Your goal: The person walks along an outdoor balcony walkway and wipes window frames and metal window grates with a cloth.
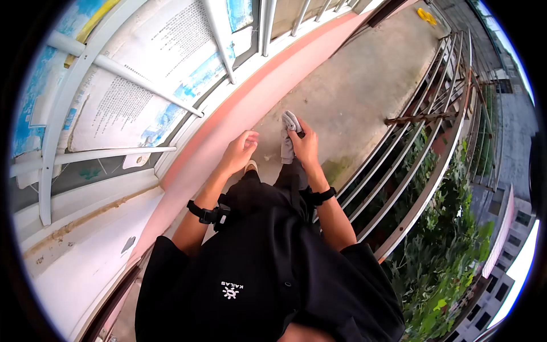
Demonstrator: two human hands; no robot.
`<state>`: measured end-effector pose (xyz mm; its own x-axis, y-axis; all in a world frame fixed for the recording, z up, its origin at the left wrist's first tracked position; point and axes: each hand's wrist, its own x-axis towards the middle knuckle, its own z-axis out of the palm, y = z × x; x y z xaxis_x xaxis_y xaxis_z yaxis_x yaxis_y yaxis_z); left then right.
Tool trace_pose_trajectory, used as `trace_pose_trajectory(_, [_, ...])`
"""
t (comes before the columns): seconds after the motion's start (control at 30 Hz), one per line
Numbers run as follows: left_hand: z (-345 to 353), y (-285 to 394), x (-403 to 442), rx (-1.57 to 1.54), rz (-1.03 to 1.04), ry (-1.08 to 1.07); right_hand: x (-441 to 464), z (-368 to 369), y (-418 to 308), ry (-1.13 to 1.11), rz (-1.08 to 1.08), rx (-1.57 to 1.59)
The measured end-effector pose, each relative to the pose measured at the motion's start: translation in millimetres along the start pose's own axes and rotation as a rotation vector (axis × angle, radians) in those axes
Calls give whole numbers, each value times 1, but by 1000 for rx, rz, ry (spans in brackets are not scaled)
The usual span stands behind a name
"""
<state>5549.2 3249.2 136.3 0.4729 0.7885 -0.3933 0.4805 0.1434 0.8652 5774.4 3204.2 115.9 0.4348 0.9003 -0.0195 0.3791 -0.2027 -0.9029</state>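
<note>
A folded grey cloth (288,142) is pinched between the thumb and fingers of my right hand (306,143), and its lower end hangs down in front of my dark trousers. To the left, my left hand (241,150) is held in the air beside the cloth, apart from it. Its fingers are loosely bent, and nothing shows in them. Each wrist wears a black band; the left one carries a small black device (219,214).
A pink wall ledge (239,105) and barred window (122,71) run along my left. Metal railing bars (421,165) stand at my right, with green leaves (439,239) beyond. A yellow object (426,16) lies at the far end of the concrete floor (347,85).
</note>
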Motion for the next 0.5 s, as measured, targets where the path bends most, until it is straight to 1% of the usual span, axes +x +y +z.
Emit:
trace_pose_trajectory(0.03, [0, 5, 12, -1, -10, 2, 23, -5, 0, -8, 5, 2])
trace_pose_trajectory(0.1, [1, 15, 38, -9, -10, 77, 75, -18, -1, 48, -150, -119])
trace_pose_trajectory(0.13, [1, 14, 53, 10, 16, 109, 99, -24, -6, 34, -146, -115])
trace_pose_trajectory(0.17, [3, 19, 66, 7, -1, 118, 124, -29, -13, 35, -169, -156])
trace_pose_trajectory(0.27, [4, 54, 105, 35, -14, 246, 204, -39, -29, -4, -235, -224])
trace_pose_trajectory(0.43, [7, 93, 172, -4, -46, 365, 294, -18, -23, -89, -338, -260])
trace_pose_trajectory(0.5, [6, 104, 192, -11, -10, 368, 314, -6, -19, -61, -399, -227])
